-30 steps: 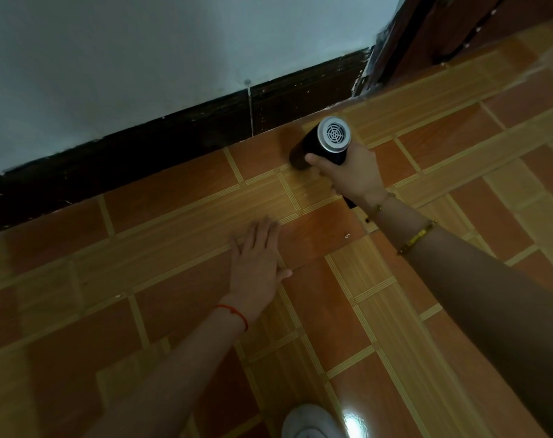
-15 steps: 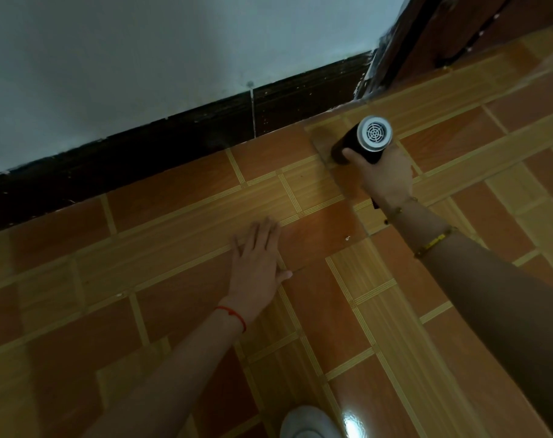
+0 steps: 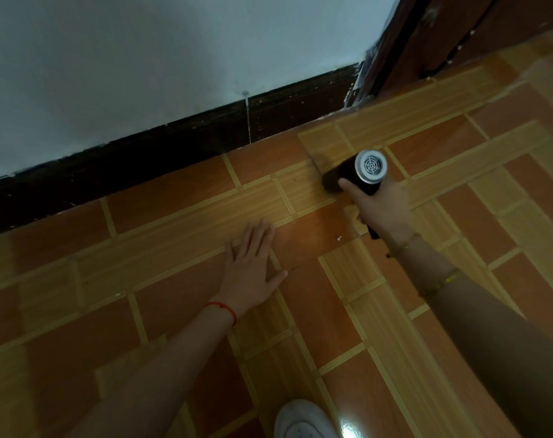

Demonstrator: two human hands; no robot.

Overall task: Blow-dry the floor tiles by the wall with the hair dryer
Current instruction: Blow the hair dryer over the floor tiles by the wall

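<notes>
A black hair dryer (image 3: 348, 177) with a round silver rear grille is held in my right hand (image 3: 379, 210), which is closed around its handle. Its nozzle points down and left at the orange and yellow floor tiles (image 3: 300, 191), a short way out from the dark skirting (image 3: 205, 137) of the white wall (image 3: 174, 58). My left hand (image 3: 253, 267) lies flat on the floor with fingers spread, holding nothing, to the left of and nearer to me than the dryer. The lower part of the handle is hidden by my hand.
A dark wooden door frame (image 3: 395, 58) meets the wall at the upper right. A white shoe (image 3: 303, 420) shows at the bottom edge. A glossy light reflection (image 3: 351, 428) sits on the tiles beside it.
My right hand has carried the dryer to the right along the wall, then back a little away from the skirting. The left hand has stayed flat in place.
</notes>
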